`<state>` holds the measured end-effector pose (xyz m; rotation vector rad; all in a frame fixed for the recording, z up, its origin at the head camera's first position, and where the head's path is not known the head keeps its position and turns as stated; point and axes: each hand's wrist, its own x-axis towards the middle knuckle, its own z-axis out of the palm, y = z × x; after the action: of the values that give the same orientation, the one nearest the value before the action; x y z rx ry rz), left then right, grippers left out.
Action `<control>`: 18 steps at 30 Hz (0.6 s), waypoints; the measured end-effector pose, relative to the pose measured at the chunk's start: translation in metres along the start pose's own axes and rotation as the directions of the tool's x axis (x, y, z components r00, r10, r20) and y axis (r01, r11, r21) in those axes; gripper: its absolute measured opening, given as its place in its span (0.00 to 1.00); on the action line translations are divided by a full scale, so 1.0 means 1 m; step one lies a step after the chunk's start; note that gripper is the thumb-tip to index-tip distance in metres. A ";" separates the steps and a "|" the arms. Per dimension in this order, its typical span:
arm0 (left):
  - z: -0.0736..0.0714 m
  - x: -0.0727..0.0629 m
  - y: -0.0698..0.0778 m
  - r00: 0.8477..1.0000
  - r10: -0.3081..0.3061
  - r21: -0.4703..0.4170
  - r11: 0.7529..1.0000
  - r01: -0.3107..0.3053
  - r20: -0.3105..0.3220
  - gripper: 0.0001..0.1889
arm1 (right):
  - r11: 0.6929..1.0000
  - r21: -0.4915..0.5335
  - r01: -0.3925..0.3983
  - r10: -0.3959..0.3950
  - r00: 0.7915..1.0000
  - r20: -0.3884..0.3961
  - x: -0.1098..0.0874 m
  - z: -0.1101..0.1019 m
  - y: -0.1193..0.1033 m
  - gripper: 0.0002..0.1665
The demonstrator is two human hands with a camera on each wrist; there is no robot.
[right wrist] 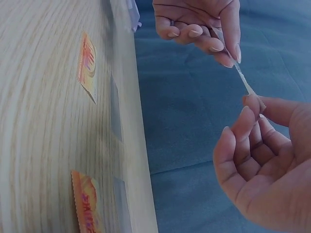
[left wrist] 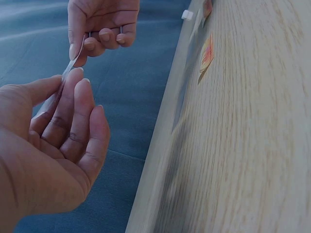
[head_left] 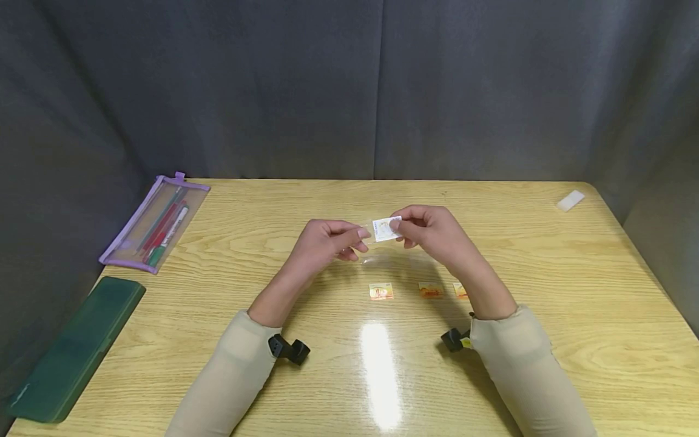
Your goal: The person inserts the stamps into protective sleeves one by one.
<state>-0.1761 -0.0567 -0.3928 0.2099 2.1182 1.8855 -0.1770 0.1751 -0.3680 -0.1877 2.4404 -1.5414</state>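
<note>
Over the middle of the table, my left hand [head_left: 330, 243] pinches a small clear plastic sleeve [head_left: 370, 227] between thumb and fingers. My right hand [head_left: 434, 233] pinches the right end of a white stamp [head_left: 383, 231] with a pale print and serrated edge. The stamp's left end meets the sleeve, and in the right wrist view the two form one thin line between the hands. Nearer on the table lie an orange-and-yellow stamp [head_left: 380, 291], a darker orange stamp [head_left: 431, 290] and a third stamp [head_left: 460, 291], partly hidden by the right wrist.
Clear sleeves [head_left: 377, 261] lie flat behind the stamps. At the left are a purple-edged mesh pouch [head_left: 139, 224] with pens inside and a long green case [head_left: 76, 349]. A white eraser-like block [head_left: 570, 200] sits at the far right. Dark curtains [head_left: 262, 91] stand behind the table.
</note>
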 end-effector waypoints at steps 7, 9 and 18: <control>0.000 -0.001 0.001 1.000 0.007 0.026 1.000 -0.006 -0.023 0.15 | 0.999 0.046 0.019 -0.017 0.999 -0.042 0.000 -0.001 0.000 0.15; 0.000 -0.001 0.000 1.000 0.013 0.031 0.999 -0.012 -0.028 0.17 | 0.998 0.060 0.022 -0.018 0.998 -0.068 0.000 -0.001 -0.001 0.16; 0.000 -0.002 0.001 1.000 0.017 0.045 0.999 -0.016 -0.025 0.17 | 0.992 0.123 0.038 -0.024 0.993 -0.114 0.000 0.002 -0.003 0.18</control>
<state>-0.1746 -0.0567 -0.3914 0.2146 2.1831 1.8611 -0.1764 0.1722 -0.3660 -0.1190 2.4241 -1.7572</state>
